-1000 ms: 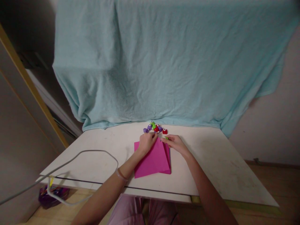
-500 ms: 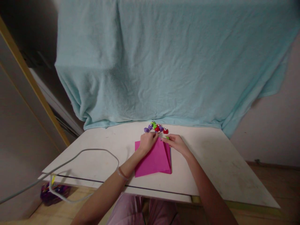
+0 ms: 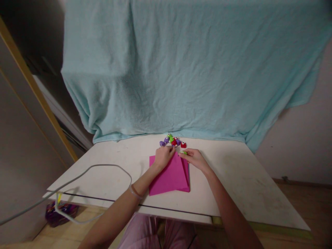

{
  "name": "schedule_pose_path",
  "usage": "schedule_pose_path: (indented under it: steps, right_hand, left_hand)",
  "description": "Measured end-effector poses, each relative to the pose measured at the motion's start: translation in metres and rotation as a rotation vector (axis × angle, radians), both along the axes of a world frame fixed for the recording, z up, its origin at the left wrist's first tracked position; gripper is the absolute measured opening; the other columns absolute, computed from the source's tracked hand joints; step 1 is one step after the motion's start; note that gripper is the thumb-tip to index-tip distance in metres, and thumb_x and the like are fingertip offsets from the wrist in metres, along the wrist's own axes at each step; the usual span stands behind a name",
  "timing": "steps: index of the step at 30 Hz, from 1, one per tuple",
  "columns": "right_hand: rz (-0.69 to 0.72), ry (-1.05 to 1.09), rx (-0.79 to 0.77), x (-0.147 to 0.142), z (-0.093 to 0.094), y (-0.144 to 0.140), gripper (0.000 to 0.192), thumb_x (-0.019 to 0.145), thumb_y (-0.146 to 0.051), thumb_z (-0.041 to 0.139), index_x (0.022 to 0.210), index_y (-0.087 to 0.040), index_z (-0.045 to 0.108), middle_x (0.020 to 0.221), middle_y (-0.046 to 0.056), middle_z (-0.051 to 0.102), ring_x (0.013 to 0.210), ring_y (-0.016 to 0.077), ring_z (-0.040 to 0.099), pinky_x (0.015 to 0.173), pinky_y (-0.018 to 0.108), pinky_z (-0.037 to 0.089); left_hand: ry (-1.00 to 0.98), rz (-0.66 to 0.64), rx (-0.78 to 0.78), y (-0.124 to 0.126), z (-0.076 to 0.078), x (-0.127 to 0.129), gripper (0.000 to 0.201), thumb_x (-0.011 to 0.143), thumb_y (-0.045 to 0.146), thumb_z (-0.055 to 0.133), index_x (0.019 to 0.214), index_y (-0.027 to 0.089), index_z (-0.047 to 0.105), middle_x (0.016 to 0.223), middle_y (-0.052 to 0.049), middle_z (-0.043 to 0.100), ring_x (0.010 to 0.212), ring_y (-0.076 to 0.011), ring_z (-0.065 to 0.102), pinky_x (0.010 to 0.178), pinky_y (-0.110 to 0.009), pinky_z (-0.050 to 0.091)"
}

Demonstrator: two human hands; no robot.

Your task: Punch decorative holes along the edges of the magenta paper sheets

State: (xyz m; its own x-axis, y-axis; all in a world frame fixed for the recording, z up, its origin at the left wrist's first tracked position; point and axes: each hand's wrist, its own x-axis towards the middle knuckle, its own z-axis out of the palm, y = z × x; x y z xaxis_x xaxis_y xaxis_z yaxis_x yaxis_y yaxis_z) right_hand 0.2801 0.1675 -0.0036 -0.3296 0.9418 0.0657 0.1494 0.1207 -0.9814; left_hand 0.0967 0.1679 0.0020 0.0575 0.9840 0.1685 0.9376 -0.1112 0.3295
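A stack of pink paper sheets [image 3: 171, 177] lies on the white table [image 3: 241, 180], its top sheet turned at an angle. My left hand [image 3: 163, 156] rests on the far edge of the top sheet, fingers curled toward its corner. My right hand [image 3: 194, 158] pinches a small green piece [image 3: 184, 152] at the sheet's far right corner. Just beyond the hands sits a cluster of small purple, green and red plastic pieces [image 3: 172, 140].
A light blue blanket [image 3: 186, 69] hangs behind the table down to its far edge. A grey cable [image 3: 85, 173] loops over the table's left part and off its front edge. A purple object [image 3: 58, 212] lies on the floor at the left.
The view shifted slightly. Both hands stay at the far edge of the pink paper with almost no movement.
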Motion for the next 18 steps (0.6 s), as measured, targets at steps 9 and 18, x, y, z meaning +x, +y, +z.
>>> schedule_pose_path:
  steps: [9,18]
  right_hand:
    - [0.003,0.001,0.023,0.0019,-0.0032,0.0028,0.044,0.070,-0.052,0.071,0.088,-0.012,0.071,0.078,0.006,0.066,0.066,0.0163,0.056,0.053,0.024,0.038]
    - [0.003,-0.008,0.011,0.0012,-0.0048,0.0023,0.044,0.071,-0.052,0.071,0.088,-0.012,0.070,0.079,0.006,0.067,0.067,0.0171,0.058,0.054,0.024,0.040]
  left_hand:
    - [0.016,-0.001,-0.007,0.0016,-0.0025,-0.0012,0.053,0.095,0.052,0.029,0.090,0.019,0.070,0.087,-0.010,0.071,0.082,-0.0209,0.064,0.071,-0.027,0.038]
    - [0.003,-0.029,0.003,0.0005,-0.0014,-0.0024,0.053,0.095,0.052,0.028,0.088,0.019,0.069,0.084,-0.010,0.070,0.081,-0.0208,0.064,0.070,-0.027,0.037]
